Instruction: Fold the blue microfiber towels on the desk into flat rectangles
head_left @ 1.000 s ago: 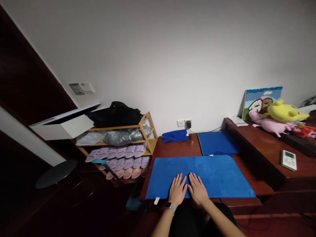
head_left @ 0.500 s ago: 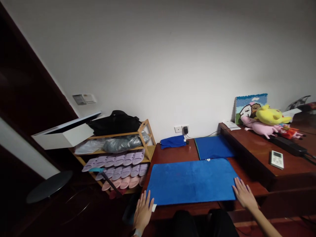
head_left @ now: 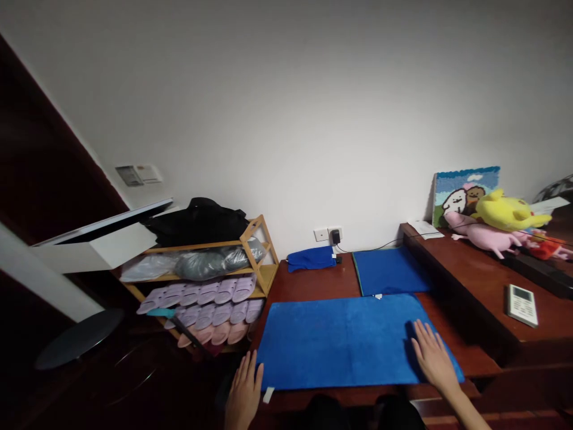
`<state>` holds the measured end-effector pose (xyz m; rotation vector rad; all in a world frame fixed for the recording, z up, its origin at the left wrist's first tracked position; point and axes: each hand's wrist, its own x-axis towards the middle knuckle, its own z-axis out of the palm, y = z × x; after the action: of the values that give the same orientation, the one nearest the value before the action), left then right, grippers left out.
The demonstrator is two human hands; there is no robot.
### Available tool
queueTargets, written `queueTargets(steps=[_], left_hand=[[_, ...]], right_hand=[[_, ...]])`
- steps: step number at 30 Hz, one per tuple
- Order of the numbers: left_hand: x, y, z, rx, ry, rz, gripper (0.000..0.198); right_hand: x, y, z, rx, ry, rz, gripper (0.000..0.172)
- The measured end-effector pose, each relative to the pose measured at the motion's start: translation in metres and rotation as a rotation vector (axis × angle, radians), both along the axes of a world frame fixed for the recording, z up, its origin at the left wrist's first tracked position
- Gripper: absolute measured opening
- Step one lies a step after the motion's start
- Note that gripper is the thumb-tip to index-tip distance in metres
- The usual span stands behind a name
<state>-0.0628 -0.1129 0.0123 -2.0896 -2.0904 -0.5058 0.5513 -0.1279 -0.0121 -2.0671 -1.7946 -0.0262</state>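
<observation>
A bright blue towel [head_left: 331, 346] lies spread out flat on the reddish-brown wooden table [head_left: 308, 286], with a small white tag at its near left corner. My left hand [head_left: 244, 385] is at the towel's left edge near that corner, fingers stretched out and holding nothing. Over the right part of the towel is my right hand [head_left: 432, 355], flat with its fingers extended; its shadow falls on the cloth. A darker blue folded cloth [head_left: 389, 270] lies behind the towel. Farther left, a rolled or bunched blue cloth [head_left: 311, 258] rests against the wall.
A raised wooden surface [head_left: 474, 278] on the right bears a white remote [head_left: 522, 304], plush toys [head_left: 508, 210] and a dog picture [head_left: 468, 188]. Left stands a shoe rack [head_left: 262, 239] with slippers [head_left: 208, 292] and a black bag [head_left: 197, 221]. A plugged-in adapter [head_left: 335, 237] trails a cable.
My right hand has moved inward from the towel's right edge onto the cloth. The towel's near right corner now reaches farther right. My left hand stays near the left edge; the view shifted slightly.
</observation>
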Motion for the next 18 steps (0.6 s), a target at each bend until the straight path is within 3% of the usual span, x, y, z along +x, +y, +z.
queueTargets(steps=[3,6,8,10,13,18], left_hand=[[0.03,0.044,0.016,0.06,-0.008,-0.07,0.06],[0.071,0.101,0.028,0.004,0.008,-0.168,0.054],[0.087,0.135,0.029,-0.071,0.032,-0.174,0.053],[0.086,0.161,0.025,-0.149,0.057,-0.13,0.055],[0.06,0.18,0.011,-0.189,0.078,-0.033,0.059],[0.018,0.181,-0.01,-0.13,0.062,-0.03,0.065]], right_hand=[[-0.059,0.044,0.032,-0.037,0.064,0.136,0.069],[-0.12,0.093,0.054,-0.148,0.136,0.286,0.065],[-0.149,0.119,0.058,-0.218,0.154,0.348,0.064],[-0.161,0.136,0.054,-0.253,0.148,0.379,0.064],[-0.134,0.145,0.034,-0.227,0.119,0.367,0.065],[0.004,0.133,-0.007,-0.188,0.038,0.115,0.066]])
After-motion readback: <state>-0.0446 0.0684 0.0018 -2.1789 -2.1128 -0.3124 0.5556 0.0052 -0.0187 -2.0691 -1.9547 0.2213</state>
